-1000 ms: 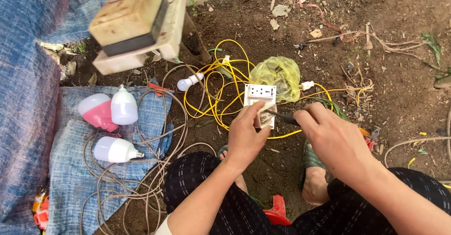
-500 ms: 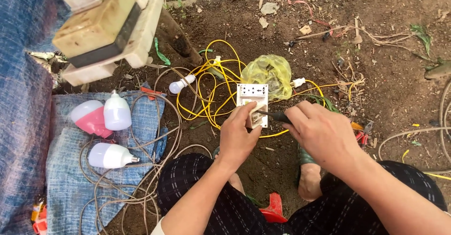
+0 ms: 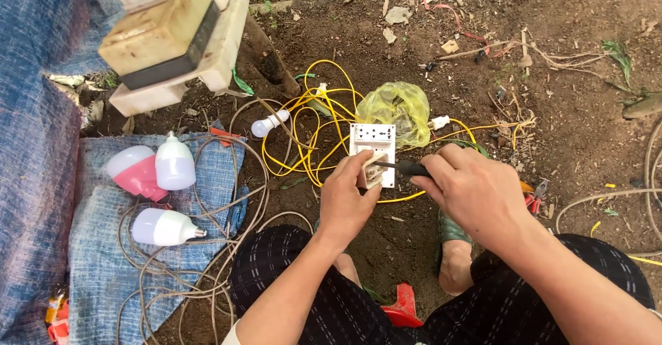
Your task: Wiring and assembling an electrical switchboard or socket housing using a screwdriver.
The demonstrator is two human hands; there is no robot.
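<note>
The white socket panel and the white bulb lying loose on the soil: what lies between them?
In the head view, loops of yellow wire cross the soil between the socket panel and the small bulb; a brown cable also passes there.

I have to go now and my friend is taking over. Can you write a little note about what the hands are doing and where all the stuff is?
Left hand: pinching the lower end of the white socket plate, steadying it over the dirt.
Right hand: gripping a black-handled screwdriver, tip at the plate's lower part.
Around it: yellow wire tangled behind the plate, a yellow plastic bag just beyond. Three big bulbs lie on the blue cloth to the left, a small bulb on the ground.
Done: can't tell which screws are in.
Left: whether the plate needs more screwdriver work isn't visible.
</note>
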